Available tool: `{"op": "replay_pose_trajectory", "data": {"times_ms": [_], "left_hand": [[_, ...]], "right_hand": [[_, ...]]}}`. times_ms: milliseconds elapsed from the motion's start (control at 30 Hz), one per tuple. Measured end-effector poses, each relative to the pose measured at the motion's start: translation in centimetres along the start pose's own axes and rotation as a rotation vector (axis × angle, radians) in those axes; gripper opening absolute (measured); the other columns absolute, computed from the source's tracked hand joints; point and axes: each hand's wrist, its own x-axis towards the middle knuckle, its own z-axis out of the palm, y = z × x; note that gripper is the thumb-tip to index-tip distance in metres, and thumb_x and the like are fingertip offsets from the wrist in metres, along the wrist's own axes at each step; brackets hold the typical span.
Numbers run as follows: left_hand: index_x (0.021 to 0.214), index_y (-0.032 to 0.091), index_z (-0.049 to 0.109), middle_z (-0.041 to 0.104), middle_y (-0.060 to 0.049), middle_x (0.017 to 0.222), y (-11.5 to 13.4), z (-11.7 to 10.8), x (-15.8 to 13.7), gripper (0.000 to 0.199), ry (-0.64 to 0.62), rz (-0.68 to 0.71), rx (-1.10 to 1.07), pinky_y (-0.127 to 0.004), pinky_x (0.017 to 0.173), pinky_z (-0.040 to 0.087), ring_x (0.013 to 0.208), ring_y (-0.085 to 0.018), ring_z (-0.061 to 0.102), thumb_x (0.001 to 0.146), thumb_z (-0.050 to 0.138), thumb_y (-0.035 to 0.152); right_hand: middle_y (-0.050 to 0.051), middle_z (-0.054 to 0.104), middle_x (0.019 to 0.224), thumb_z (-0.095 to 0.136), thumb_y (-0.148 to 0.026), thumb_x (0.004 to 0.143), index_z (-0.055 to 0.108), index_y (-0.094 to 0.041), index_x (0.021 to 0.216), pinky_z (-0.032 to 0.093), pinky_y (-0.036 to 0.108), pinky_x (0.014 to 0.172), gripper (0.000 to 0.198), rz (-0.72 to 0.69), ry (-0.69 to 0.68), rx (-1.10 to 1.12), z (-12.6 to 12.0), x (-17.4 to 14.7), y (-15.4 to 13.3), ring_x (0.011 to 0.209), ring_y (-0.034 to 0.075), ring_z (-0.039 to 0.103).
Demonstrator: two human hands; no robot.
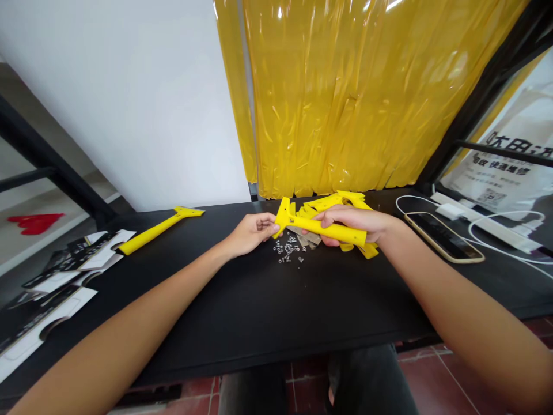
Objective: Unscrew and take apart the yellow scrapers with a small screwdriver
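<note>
A yellow plastic scraper [348, 233] with a flared head is held between my two hands above the table. My right hand [352, 218] is wrapped round its handle. With thumb and fingers, my left hand [254, 235] pinches the edge of the head. Below lie small loose screws and nuts [288, 249]. Flat grey plates [311, 238] lie beside them, partly hidden by the handle. Behind my right hand is a pile of yellow plastic parts [330, 200], partly covered. Another yellow scraper [153, 231] rests alone on the left.
Black and white printed card pieces [64, 294] are stacked at the left of the black table [259, 317]. On the right are a phone [444, 237], white cables and a power strip [488, 222]. A yellow plastic strip curtain [337, 115] hangs behind the table.
</note>
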Motion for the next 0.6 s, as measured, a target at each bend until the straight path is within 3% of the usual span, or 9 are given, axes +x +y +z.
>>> {"op": "replay_pose_trajectory", "data": {"times_ms": [167,300,467,600], "left_hand": [[0.082,0.018,0.069,0.064,-0.003,0.074,0.6,0.0,-0.3,0.022,0.013,-0.035,0.062,-0.027,0.060,0.039,0.063,-0.012,0.051,0.086,0.066,0.039],[0.099,0.020,0.070,0.067,-0.004,0.081,0.8,0.1,-0.5,0.023,-0.012,-0.078,-0.039,-0.027,0.059,0.039,0.064,-0.012,0.052,0.086,0.066,0.039],[0.083,0.018,0.068,0.066,-0.004,0.077,1.1,0.1,-0.7,0.022,-0.086,-0.131,-0.066,-0.026,0.056,0.037,0.061,-0.010,0.049,0.084,0.068,0.040],[0.093,0.018,0.071,0.060,-0.003,0.073,1.4,0.0,-0.9,0.022,-0.130,-0.183,-0.237,-0.026,0.052,0.034,0.057,-0.009,0.044,0.083,0.071,0.038]], "right_hand": [[0.002,0.062,0.062,0.053,-0.033,0.083,0.069,-0.012,0.109,0.042,0.021,0.047,0.037,-0.025,-0.010,0.028,-0.3,-0.3,0.2,0.054,0.012,0.052],[0.002,0.061,0.060,0.050,-0.031,0.084,0.070,-0.010,0.109,0.038,0.020,0.043,0.039,-0.001,-0.024,0.043,-0.1,-0.4,0.0,0.051,0.012,0.050],[0.002,0.059,0.059,0.049,-0.032,0.084,0.068,-0.007,0.117,0.034,0.019,0.039,0.045,0.075,-0.072,0.148,-0.5,-0.6,0.0,0.048,0.011,0.046],[0.002,0.057,0.056,0.046,-0.033,0.084,0.064,-0.004,0.122,0.031,0.017,0.036,0.051,0.125,-0.144,0.275,-1.3,-0.4,0.4,0.044,0.011,0.042]]}}
